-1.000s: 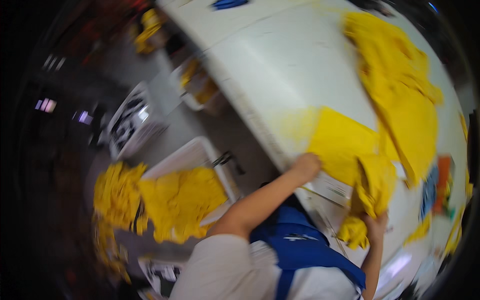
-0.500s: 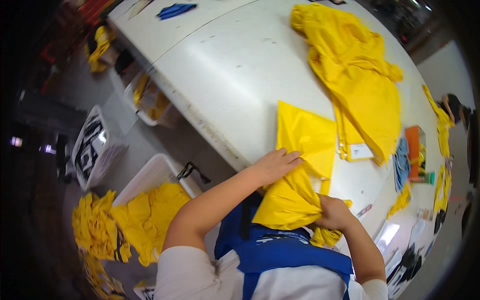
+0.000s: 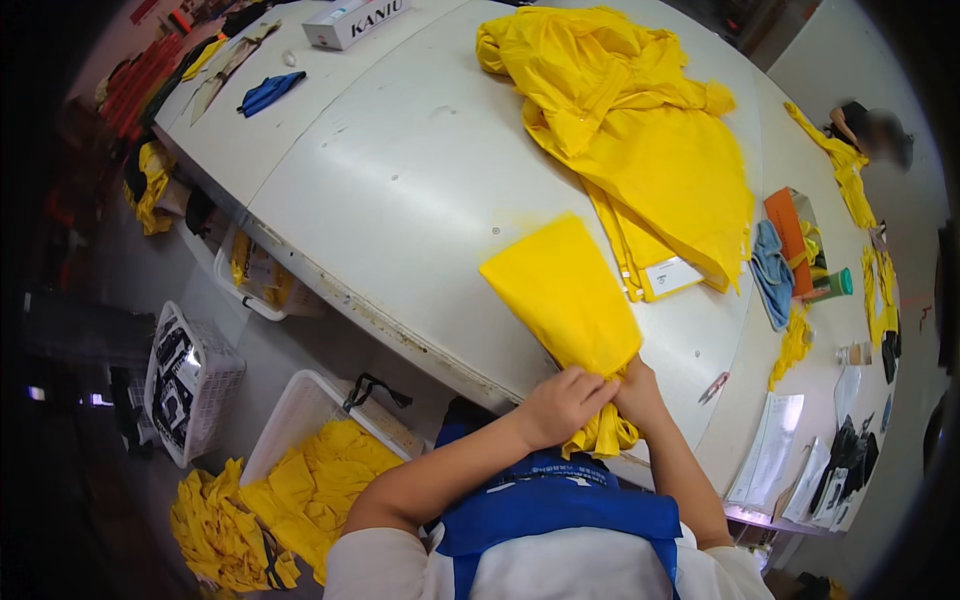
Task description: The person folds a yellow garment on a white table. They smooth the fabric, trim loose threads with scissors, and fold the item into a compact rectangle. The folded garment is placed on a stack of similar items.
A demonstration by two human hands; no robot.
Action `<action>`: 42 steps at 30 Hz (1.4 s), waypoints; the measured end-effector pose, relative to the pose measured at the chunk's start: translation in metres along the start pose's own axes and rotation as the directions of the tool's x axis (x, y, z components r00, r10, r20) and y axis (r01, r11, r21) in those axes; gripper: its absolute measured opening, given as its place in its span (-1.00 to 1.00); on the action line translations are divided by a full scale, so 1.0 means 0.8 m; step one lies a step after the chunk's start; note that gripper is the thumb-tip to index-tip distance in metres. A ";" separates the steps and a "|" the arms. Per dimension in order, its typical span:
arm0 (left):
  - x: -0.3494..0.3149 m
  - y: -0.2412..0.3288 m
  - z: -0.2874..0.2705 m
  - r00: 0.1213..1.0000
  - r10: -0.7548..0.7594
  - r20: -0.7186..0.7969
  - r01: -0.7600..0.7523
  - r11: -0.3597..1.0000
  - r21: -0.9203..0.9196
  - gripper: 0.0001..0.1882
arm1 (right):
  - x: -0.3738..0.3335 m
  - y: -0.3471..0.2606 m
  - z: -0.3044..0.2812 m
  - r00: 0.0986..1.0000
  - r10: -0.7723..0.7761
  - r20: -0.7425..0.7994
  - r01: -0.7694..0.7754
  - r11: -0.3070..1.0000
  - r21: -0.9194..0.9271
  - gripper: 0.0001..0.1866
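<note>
A yellow fabric piece [image 3: 565, 295] stretches over the near edge of the white table, its broad flat end pointing away from me. My left hand [image 3: 568, 405] is closed on its gathered near part, fingers pinched together. Right beside it, my right hand [image 3: 640, 392] grips the same bunched part from the other side, its fingertips partly hidden behind the fabric. Below both hands a crumpled end [image 3: 603, 437] hangs down in front of my blue apron [image 3: 560, 510]. Farther off lies a heap of yellow garments [image 3: 640, 130] with a white label [image 3: 672, 276] at its near corner.
At right are a pair of thread snips [image 3: 714, 388], a blue cloth [image 3: 771, 275], an orange box [image 3: 790, 235] and paper sheets [image 3: 768, 450]. White baskets [image 3: 300, 415] with yellow fabric stand at lower left. A person [image 3: 870, 135] is at far right.
The fabric piece has gone from folded and twisted to stretched flat away from me. My hands have come together at its gathered end. The view has shifted, showing a white box at the back.
</note>
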State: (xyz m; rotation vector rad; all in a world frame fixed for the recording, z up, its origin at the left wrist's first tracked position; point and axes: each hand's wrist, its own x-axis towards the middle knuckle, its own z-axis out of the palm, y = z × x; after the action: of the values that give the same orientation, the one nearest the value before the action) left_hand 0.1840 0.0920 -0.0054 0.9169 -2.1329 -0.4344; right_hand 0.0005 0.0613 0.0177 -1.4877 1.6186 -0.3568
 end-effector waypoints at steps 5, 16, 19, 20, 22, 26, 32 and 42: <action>-0.067 -0.033 0.003 0.955 -0.250 -0.156 0.254 0.967 0.001 0.03 | 0.023 0.021 -0.009 0.993 -0.083 0.088 0.029 0.869 0.494 -0.25; -0.007 -0.028 0.017 0.852 -0.524 0.008 0.478 0.771 -0.420 -0.13 | 0.051 -0.011 -0.037 0.995 -0.032 -0.098 0.080 0.841 0.535 -0.41; -0.009 -0.019 0.038 0.861 -0.507 0.035 0.471 0.771 -0.428 -0.14 | 0.048 -0.029 -0.037 0.973 0.013 -0.232 0.160 0.685 0.710 -0.47; -0.010 -0.012 0.045 0.877 -0.480 0.001 0.432 0.789 -0.436 -0.14 | 0.047 -0.039 -0.036 0.960 0.071 -0.272 0.166 0.637 0.753 -0.48; -0.013 0.001 0.051 0.813 -0.568 0.132 0.550 0.672 -0.496 -0.24 | 0.059 -0.034 -0.037 0.947 0.058 -0.316 0.158 0.773 0.615 -0.48; -0.060 -0.013 0.069 0.677 -0.478 0.560 0.721 0.584 -0.373 -0.37 | 0.094 0.019 -0.019 0.963 -0.121 -0.242 0.175 0.961 0.214 -0.37; -0.079 -0.038 0.084 0.595 -0.440 0.673 0.242 -0.700 -0.672 -0.41 | 0.079 0.051 0.023 0.906 -0.360 -0.223 0.382 0.922 0.063 -0.48; -0.038 -0.018 0.070 0.657 -0.467 0.592 0.454 -0.382 -0.805 -0.21 | 0.079 0.012 0.016 0.736 -0.668 -0.112 0.565 0.697 -0.441 -0.56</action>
State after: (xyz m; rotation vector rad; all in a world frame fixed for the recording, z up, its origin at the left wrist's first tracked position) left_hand 0.1622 0.1049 -0.0661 0.6881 -0.4838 -2.1532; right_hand 0.0107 0.0108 -0.0216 -2.3905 1.3724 -0.6731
